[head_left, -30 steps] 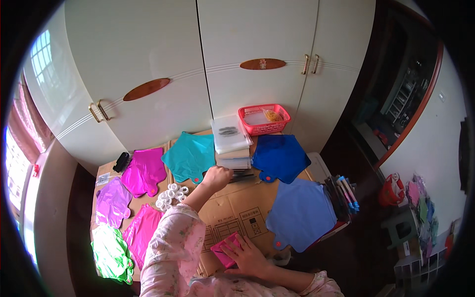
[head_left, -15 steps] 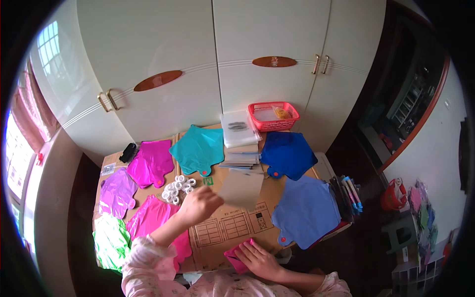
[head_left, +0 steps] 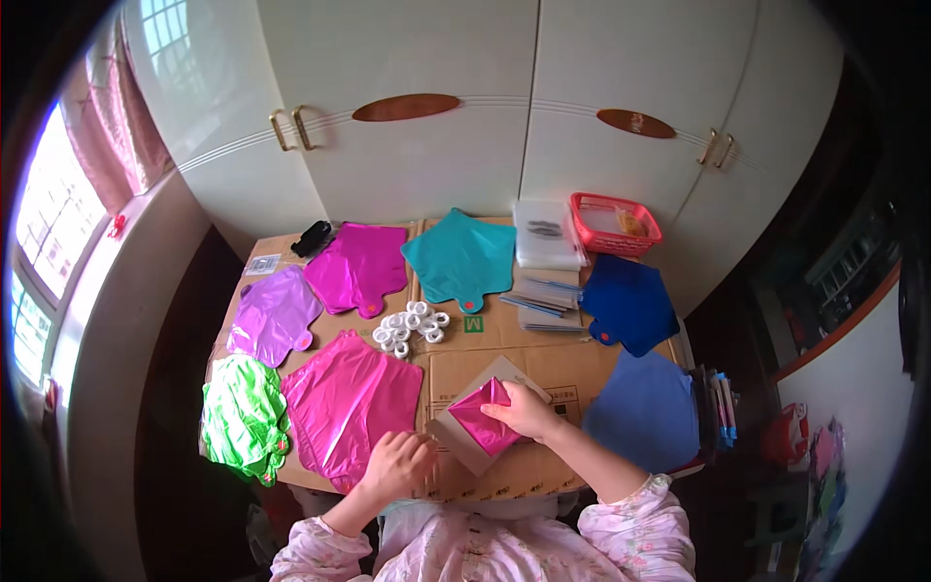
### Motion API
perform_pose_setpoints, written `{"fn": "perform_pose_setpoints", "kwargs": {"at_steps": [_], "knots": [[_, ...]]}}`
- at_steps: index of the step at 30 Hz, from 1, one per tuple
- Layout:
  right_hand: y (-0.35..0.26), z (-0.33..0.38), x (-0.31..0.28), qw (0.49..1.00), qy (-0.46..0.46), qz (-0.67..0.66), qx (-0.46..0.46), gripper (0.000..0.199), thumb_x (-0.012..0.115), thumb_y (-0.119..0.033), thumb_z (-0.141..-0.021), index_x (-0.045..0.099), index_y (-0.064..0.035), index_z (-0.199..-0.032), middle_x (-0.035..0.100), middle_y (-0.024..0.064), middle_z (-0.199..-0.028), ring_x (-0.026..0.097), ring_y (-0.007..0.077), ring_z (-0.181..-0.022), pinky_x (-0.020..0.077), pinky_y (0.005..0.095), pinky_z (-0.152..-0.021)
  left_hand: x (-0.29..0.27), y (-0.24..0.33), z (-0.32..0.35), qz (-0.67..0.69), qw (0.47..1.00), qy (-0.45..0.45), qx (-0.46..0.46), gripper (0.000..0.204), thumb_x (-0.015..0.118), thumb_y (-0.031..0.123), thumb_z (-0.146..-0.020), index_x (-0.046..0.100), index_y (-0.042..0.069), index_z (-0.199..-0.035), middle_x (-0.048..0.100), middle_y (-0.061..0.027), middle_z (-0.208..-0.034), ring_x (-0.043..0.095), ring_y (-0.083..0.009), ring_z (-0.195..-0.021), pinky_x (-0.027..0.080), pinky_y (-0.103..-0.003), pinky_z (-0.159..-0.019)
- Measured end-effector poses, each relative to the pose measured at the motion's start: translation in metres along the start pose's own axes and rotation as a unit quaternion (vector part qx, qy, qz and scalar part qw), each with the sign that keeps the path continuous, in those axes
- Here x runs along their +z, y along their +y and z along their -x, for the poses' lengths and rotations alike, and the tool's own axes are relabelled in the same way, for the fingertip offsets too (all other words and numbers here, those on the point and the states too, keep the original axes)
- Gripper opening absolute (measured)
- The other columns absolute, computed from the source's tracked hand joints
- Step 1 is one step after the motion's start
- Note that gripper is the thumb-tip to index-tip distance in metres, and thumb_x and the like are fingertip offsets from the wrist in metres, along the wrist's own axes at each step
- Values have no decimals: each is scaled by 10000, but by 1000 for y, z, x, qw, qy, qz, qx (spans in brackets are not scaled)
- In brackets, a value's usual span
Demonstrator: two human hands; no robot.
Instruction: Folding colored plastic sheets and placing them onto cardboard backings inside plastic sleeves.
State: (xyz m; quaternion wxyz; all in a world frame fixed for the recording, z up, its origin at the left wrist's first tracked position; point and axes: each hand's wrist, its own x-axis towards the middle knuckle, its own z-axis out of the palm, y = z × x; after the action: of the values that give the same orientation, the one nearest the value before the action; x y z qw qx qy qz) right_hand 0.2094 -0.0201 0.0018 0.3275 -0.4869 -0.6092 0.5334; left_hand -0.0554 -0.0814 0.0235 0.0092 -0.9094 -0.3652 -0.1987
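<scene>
Pink folded foil balloon (head_left: 482, 419) pinched by right hand (head_left: 527, 411) — left hand (head_left: 396, 466) curled, empty.

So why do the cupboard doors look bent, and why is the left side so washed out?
In the head view, the fisheye lens bows the white cupboard doors and leaves black corners. Daylight from the window on the left overexposes that edge. The shiny magenta foil balloon near the left hand shows glare, while the room at right stays dim. The right hand on the folded pink foil piece looks sharp.
</scene>
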Motion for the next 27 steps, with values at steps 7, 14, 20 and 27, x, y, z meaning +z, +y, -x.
{"fn": "perform_pose_setpoints", "kwargs": {"at_steps": [7, 14, 20, 27], "knots": [[7, -13, 16, 996, -29, 68, 49, 304, 691, -114, -853, 574, 19, -1100, 658, 67, -978, 606, 113, -846, 508, 289, -754, 9, 25, 7, 52, 997, -61, -18, 625, 653, 351, -834, 480, -18, -1308, 491, -175, -1357, 464, -288, -1280, 378, -414, -1014], [25, -13, 22, 993, -24, 112, 17, 358, 702, -156, -842, 552, 35, -1105, 663, 131, -979, 627, 162, -863, 508, 321, -765, 12, 35, 1, 21, 996, -80, -25, 666, 610, 455, -855, 464, 20, -1339, 456, -199, -1379, 434, -312, -1298, 337, -463, -1052], [9, -5, 22, 973, 6, 230, 20, 477, 706, -274, -825, 527, 46, -1129, 643, 245, -1011, 635, 361, -929, 497, 426, -817, 12, 30, -8, 31, 993, -111, 7, 656, 587, 498, -857, 482, 60, -1334, 414, -215, -1405, 379, -330, -1335, 306, -488, -1071], [-33, -5, 1, 889, -12, 439, -129, 585, 663, -401, -838, 499, -70, -1291, 556, 178, -1269, 515, 311, -1206, 411, 449, -986, 10, 23, -15, 45, 989, -132, 44, 656, 557, 517, -862, 441, 131, -1379, 412, -216, -1384, 376, -357, -1319, 299, -485, -1080]]}}
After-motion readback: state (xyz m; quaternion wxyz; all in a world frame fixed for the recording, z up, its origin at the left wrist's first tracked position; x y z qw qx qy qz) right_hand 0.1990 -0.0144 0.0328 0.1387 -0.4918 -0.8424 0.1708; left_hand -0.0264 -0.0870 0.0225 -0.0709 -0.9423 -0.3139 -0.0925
